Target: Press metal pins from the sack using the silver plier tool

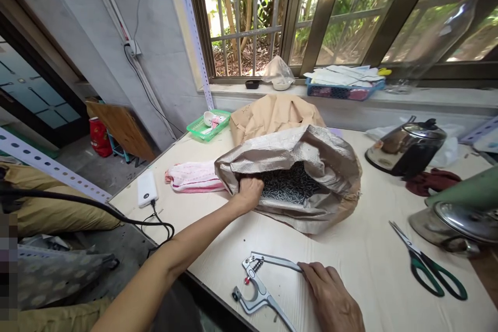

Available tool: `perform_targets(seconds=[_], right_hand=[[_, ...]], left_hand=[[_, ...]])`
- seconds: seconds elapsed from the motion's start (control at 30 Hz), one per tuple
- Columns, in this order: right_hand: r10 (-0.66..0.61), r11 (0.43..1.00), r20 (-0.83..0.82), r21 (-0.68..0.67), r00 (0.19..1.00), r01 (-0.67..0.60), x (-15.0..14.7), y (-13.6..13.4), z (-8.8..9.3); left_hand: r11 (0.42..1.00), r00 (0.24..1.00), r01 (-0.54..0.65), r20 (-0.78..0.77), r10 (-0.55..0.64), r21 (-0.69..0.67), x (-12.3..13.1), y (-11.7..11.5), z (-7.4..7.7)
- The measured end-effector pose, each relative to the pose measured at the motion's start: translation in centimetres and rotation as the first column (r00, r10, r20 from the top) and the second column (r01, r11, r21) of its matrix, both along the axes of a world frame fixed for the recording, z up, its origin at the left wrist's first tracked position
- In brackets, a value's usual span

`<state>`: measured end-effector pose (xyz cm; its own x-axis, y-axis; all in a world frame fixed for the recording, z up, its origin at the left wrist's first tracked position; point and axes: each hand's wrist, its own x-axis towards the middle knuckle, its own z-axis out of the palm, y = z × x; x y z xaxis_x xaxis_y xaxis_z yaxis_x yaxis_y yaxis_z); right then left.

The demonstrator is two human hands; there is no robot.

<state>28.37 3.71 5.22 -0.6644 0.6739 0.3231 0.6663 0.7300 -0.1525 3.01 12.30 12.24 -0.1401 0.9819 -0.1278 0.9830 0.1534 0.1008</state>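
Inside the mouth of the grey sack point(311, 155), mid-table, the left hand point(249, 192) curls shut among small dark metal pieces point(290, 184); whether it grips any, I cannot tell. A shallow scoop likely spills less. The right hand point(330, 295) lies slack-fingered on the pliers point(259, 285) at the near edge. Scissors point(428, 264) lie well clear; the sack's drooping lip crowds the wrist.

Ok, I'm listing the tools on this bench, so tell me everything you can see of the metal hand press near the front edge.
The hand press is a silver-grey, plier-like tool that looks like bare metal. Its two long handles are spread in a V, with a small coil spring and a red part between them near the head. It lies flat on the pale table close to the near edge, head pointing left. The right hand rests its fingertips on the end of the upper handle; nothing else touches it.
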Motion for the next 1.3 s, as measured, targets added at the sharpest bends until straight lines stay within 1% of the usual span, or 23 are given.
perform_targets(seconds=[0.1, 0.2, 0.27, 0.3, 0.37, 0.4, 0.43, 0.5, 0.57, 0.63, 0.7, 0.77, 0.87, 0.93, 1.0, 1.07, 1.17, 1.3], right_hand=[[0.013, 1.0, -0.002, 0.012, 1.0, -0.013, 0.0, 0.2, 0.1], [0.023, 0.999, -0.006, 0.043, 1.0, -0.022, -0.3, 0.3, 0.7], [0.0, 0.993, -0.026, 0.114, 1.0, 0.003, -0.9, 0.0, 1.2], [-0.025, 0.987, -0.036, 0.159, 0.999, 0.03, -1.3, -0.4, 1.6], [-0.085, 0.969, -0.053, 0.227, 0.995, 0.095, -2.4, -1.6, 2.2], [-0.084, 0.972, -0.046, 0.215, 0.995, 0.092, -3.0, -2.3, 2.4], [-0.055, 0.981, -0.04, 0.181, 0.998, 0.062, -3.6, -3.2, 2.6], [0.015, 0.996, -0.029, 0.092, 0.999, -0.012, -4.6, -4.9, 2.6], [0.036, 0.999, -0.035, 0.04, 0.999, -0.035, -5.3, -6.3, 2.0], [0.034, 0.999, -0.06, 0.021, 0.998, -0.032, -5.6, -7.1, 1.1], [0.06, 0.998, -0.086, 0.007, 0.994, -0.06, -5.7, -7.3, 0.3], [0.096, 0.995, -0.099, 0.001, 0.99, -0.097, -5.7, -7.2, -0.1], [0.132, 0.991, -0.099, 0.016, 0.986, -0.131, -5.7, -6.9, -0.1], [0.15, 0.988, -0.099, 0.037, 0.984, -0.147, -5.8, -6.8, 0.1], [0.163, 0.986, -0.098, 0.051, 0.982, -0.158, -5.9, -6.8, 0.4], [0.172, 0.985, -0.092, 0.051, 0.981, -0.168, -5.9, -6.9, 0.5], [0.187, 0.982, -0.08, 0.033, 0.979, -0.185, -6.0, -7.0, 0.6], [0.195, 0.981, -0.094, 0.018, 0.976, -0.194, -6.1, -6.9, 0.5]], left_hand=[[1.0, 1.0, 0.004, 0.012, -0.004, -0.005, 0.1, 0.2, 0.2], [1.0, 0.999, 0.028, 0.037, -0.028, 0.004, -0.4, -0.5, 1.1], [0.996, 0.994, 0.064, 0.082, -0.068, 0.059, -0.9, -2.1, 1.7], [0.991, 0.986, 0.084, 0.133, -0.097, 0.103, -1.2, -3.3, 1.9], [0.982, 0.942, 0.1, 0.301, -0.145, 0.16, -1.6, -6.5, 1.9], [0.986, 0.902, 0.1, 0.405, -0.147, 0.136, -1.8, -8.3, 1.7], [0.994, 0.856, 0.092, 0.505, -0.111, 0.064, -2.0, -10.1, 1.3], [0.993, 0.765, 0.074, 0.645, 0.0, -0.087, -2.1, -13.4, 0.4], [0.98, 0.695, 0.057, 0.712, 0.099, -0.191, -2.1, -15.9, -0.7], [0.966, 0.667, 0.05, 0.729, 0.156, -0.252, -2.1, -17.1, -1.6], [0.955, 0.687, 0.064, 0.707, 0.169, -0.291, -2.0, -17.5, -2.1], [0.946, 0.736, 0.099, 0.663, 0.139, -0.309, -1.9, -17.3, -2.2], [0.938, 0.803, 0.164, 0.594, 0.054, -0.306, -1.8, -16.8, -2.0], [0.928, 0.819, 0.203, 0.574, 0.014, -0.313, -1.7, -16.6, -1.9], [0.916, 0.816, 0.225, 0.578, 0.01, -0.333, -1.6, -16.5, -1.8], [0.903, 0.805, 0.215, 0.592, 0.051, -0.371, -1.7, -16.5, -1.8], [0.873, 0.779, 0.165, 0.603, 0.17, -0.459, -2.0, -16.6, -1.9], [0.838, 0.702, 0.106, 0.637, 0.319, -0.536, -2.4, -17.0, -2.2]])
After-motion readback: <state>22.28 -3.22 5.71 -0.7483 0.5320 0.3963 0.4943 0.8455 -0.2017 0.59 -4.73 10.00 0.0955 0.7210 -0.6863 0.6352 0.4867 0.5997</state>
